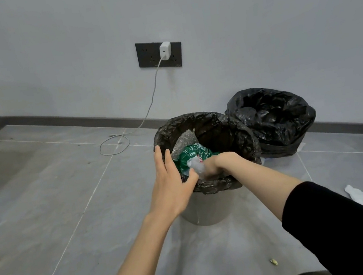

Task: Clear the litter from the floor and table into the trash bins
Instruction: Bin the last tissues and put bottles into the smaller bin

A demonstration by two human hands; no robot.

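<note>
Near bin (202,213), black liner — holds green-labelled plastic litter (192,154). Left hand (171,186): flat, fingers straight, over the rim, holding nothing. Right hand (221,160) — down inside among the litter; grip cannot be told. White scrap (362,202) on floor, right of bin.

The left hand (170,181) reaches forward palm down, fingers straight and slightly spread, thumb angled toward the right hand (221,163). The right wrist bends sharply down, its fingers hidden below the knuckles.
</note>
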